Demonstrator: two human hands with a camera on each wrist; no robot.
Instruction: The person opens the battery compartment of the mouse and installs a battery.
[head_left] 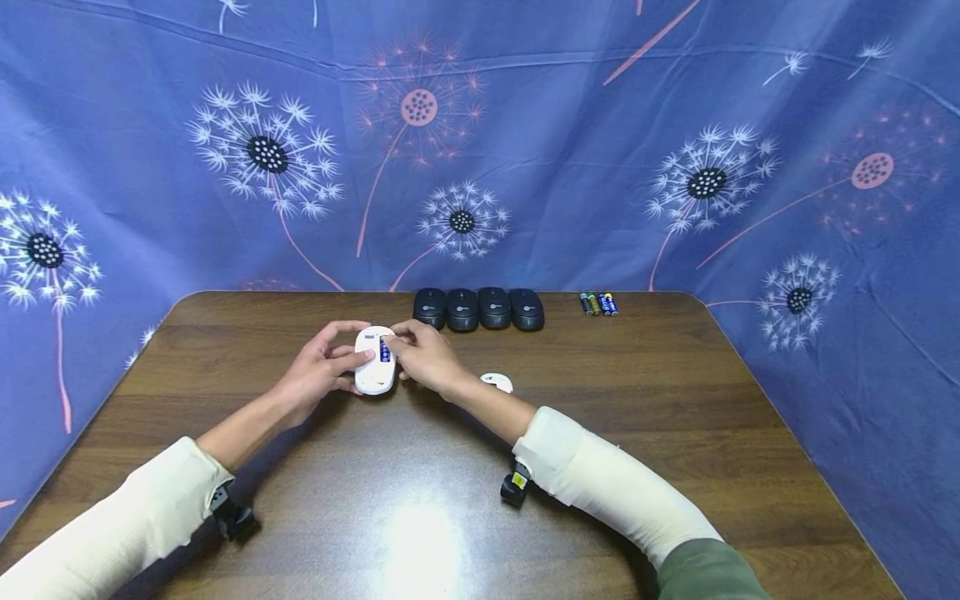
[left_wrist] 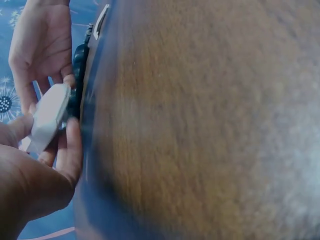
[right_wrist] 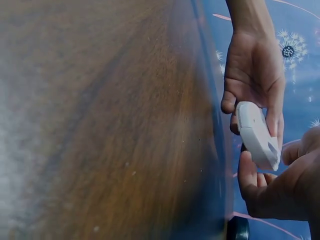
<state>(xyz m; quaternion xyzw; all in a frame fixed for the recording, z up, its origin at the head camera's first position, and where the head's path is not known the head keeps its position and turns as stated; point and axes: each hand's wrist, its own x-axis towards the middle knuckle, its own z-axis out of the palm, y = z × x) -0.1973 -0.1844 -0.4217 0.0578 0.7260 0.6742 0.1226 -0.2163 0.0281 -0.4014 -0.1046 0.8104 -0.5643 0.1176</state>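
Observation:
A white computer mouse point(head_left: 367, 377) is held bottom side up above the table, its battery slot showing. In the slot lies a blue battery point(head_left: 386, 353). The left hand point(head_left: 313, 375) grips the mouse from the left, thumb across its underside and fingers round the edge. At the opposite side the right hand point(head_left: 427, 357) holds the mouse's upper edge, its thumb at the top end of the battery. Both wrist views show the mouse's white shell point(right_wrist: 254, 136) between the two hands. A white cover point(head_left: 497, 382) lies on the table, partly hidden behind the right forearm.
Several black computer mice point(head_left: 462, 310) stand in a row at the table's back edge. Right of them lie several batteries point(head_left: 598, 304) side by side. A blue dandelion-print cloth point(head_left: 555, 167) hangs behind the brown wooden table point(head_left: 615, 392).

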